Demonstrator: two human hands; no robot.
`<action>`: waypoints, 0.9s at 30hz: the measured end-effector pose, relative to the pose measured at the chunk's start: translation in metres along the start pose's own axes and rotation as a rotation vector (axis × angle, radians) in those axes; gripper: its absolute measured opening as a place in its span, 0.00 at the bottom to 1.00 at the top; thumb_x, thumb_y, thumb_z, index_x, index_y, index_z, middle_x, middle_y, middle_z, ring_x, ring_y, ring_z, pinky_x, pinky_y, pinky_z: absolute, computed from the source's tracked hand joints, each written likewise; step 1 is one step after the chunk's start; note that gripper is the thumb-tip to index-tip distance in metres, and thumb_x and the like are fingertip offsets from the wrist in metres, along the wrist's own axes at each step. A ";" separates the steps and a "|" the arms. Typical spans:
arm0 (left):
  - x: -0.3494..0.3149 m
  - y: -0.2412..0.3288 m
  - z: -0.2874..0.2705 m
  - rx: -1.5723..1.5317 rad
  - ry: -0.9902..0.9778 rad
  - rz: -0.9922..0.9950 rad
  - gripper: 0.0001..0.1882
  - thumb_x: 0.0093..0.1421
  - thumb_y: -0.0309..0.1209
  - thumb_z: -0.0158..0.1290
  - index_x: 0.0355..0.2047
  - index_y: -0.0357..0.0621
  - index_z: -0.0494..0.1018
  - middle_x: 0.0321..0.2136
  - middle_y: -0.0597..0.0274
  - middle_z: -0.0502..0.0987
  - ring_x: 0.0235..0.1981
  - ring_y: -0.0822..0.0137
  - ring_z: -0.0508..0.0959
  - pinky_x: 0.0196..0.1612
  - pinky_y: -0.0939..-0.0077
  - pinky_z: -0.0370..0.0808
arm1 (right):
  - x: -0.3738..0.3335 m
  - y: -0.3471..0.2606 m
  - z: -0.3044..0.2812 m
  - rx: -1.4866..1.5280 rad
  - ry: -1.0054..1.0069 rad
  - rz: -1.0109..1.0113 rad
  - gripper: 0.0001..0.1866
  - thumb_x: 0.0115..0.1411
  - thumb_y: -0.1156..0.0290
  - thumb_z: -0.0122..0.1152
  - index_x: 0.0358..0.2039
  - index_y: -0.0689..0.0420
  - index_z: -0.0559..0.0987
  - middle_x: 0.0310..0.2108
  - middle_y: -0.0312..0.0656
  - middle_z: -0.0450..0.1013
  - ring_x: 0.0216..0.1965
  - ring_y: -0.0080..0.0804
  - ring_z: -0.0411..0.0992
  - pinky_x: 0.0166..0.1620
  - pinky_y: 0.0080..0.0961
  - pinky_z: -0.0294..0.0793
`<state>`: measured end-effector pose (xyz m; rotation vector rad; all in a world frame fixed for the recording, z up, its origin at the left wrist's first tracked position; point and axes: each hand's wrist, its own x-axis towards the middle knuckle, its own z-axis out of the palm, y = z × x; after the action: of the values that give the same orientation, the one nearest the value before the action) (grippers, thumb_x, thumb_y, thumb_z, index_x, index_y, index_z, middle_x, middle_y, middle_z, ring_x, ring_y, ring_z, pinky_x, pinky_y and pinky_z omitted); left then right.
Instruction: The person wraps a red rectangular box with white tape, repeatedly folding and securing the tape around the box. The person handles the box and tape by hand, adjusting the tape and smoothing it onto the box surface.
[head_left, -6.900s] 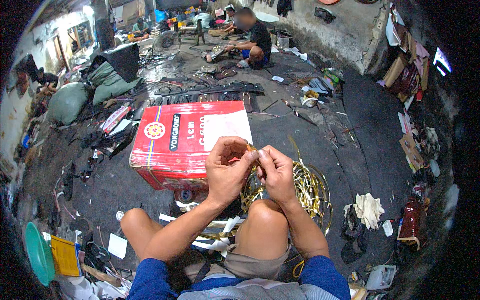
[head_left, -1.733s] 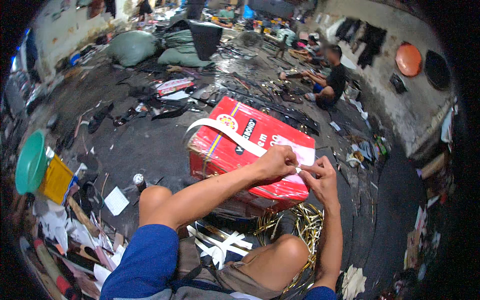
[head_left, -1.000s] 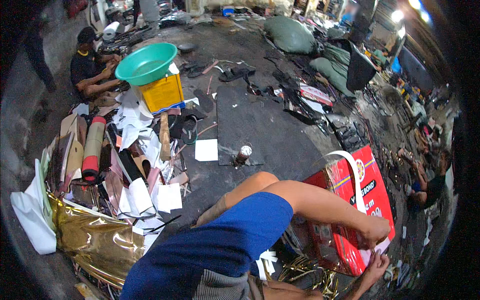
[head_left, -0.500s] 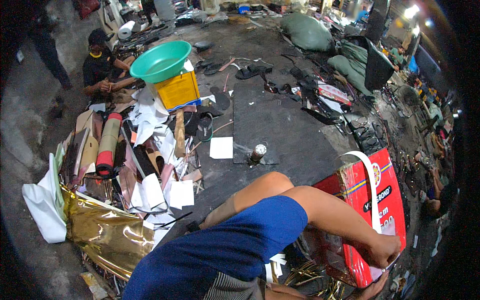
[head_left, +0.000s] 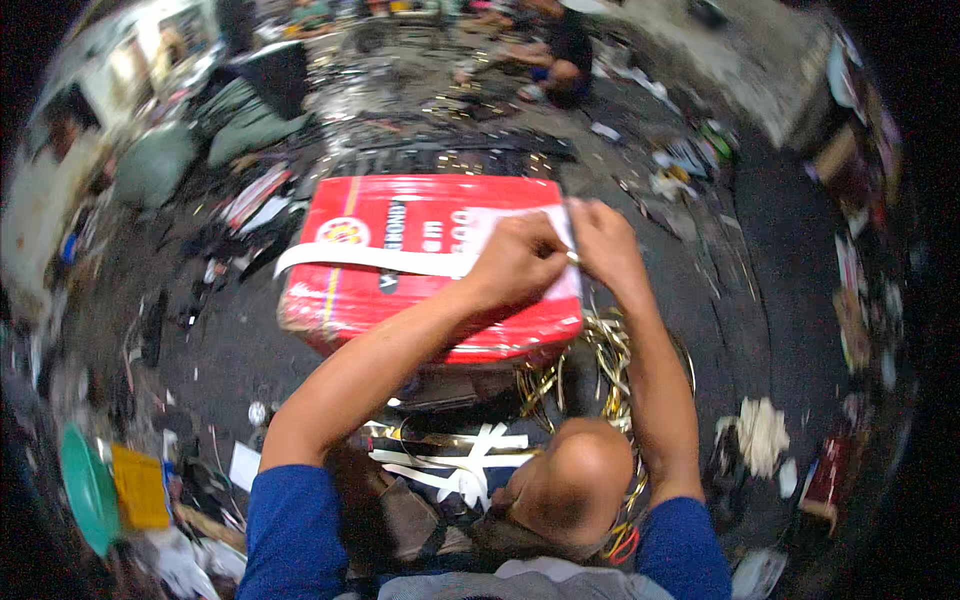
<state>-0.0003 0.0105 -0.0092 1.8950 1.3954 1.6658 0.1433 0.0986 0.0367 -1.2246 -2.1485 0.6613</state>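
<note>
My left hand (head_left: 520, 258) has its fingers curled together, pinching the white strip (head_left: 395, 260) near its right end. My right hand (head_left: 603, 245) is bent in close beside it, but the view is blurry there, so I can't tell if those fingers are clamped on the strip or just touching. The strip lies across the top of the red box (head_left: 460, 350), and its loose end bends at the box's left edge.

I think the strip could slip sideways if my left fingers go loose, because the box top looks slick. That loose end might slide off the edge if I tug too hard. A crooked pull could twist the strip, and my arm could bump it since it passes so near.

The strip is flat, thin and smooth, like a bendy ribbon. The box has square corners and a shiny, wrinkly skin that catches the light. By my knee (head_left: 590, 455), the gold strips (head_left: 612, 375) are shiny and all tangled up in loops. More white strips (head_left: 470, 462) lie crossed over each other near my lap.
</note>
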 end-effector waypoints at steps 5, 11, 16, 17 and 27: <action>-0.003 0.012 -0.005 0.046 -0.048 -0.036 0.04 0.55 0.23 0.64 0.27 0.35 0.82 0.25 0.61 0.80 0.27 0.74 0.78 0.31 0.77 0.75 | -0.003 0.027 0.026 -0.004 0.117 -0.132 0.18 0.67 0.65 0.50 0.32 0.66 0.81 0.38 0.65 0.78 0.42 0.65 0.78 0.46 0.54 0.76; -0.009 0.011 -0.007 0.076 -0.082 -0.101 0.03 0.57 0.24 0.65 0.29 0.36 0.83 0.27 0.62 0.81 0.28 0.75 0.79 0.33 0.78 0.76 | -0.019 0.084 0.082 0.332 0.173 -0.056 0.17 0.66 0.65 0.51 0.30 0.66 0.81 0.33 0.61 0.77 0.36 0.62 0.76 0.41 0.49 0.74; -0.003 0.016 -0.006 0.091 -0.123 -0.122 0.03 0.58 0.23 0.65 0.29 0.35 0.83 0.28 0.62 0.81 0.29 0.76 0.79 0.33 0.80 0.76 | -0.046 0.188 0.172 0.351 0.201 0.059 0.18 0.66 0.64 0.52 0.27 0.67 0.78 0.30 0.62 0.76 0.35 0.61 0.75 0.39 0.51 0.71; -0.001 0.017 -0.003 0.082 -0.126 -0.141 0.03 0.58 0.23 0.65 0.29 0.35 0.82 0.29 0.62 0.81 0.29 0.76 0.79 0.33 0.80 0.76 | -0.058 0.219 0.193 0.312 0.199 0.118 0.16 0.64 0.65 0.55 0.27 0.66 0.79 0.30 0.61 0.76 0.35 0.60 0.76 0.38 0.51 0.70; -0.006 0.010 -0.003 0.008 -0.094 -0.168 0.03 0.56 0.25 0.66 0.29 0.38 0.84 0.27 0.61 0.82 0.29 0.74 0.80 0.33 0.77 0.76 | -0.145 0.357 0.296 -0.167 -0.249 0.298 0.09 0.56 0.70 0.60 0.23 0.59 0.84 0.28 0.53 0.78 0.33 0.54 0.77 0.38 0.47 0.78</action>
<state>0.0022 0.0002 -0.0049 1.7816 1.4806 1.4760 0.2121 0.0945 -0.4447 -1.6502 -2.2802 0.8074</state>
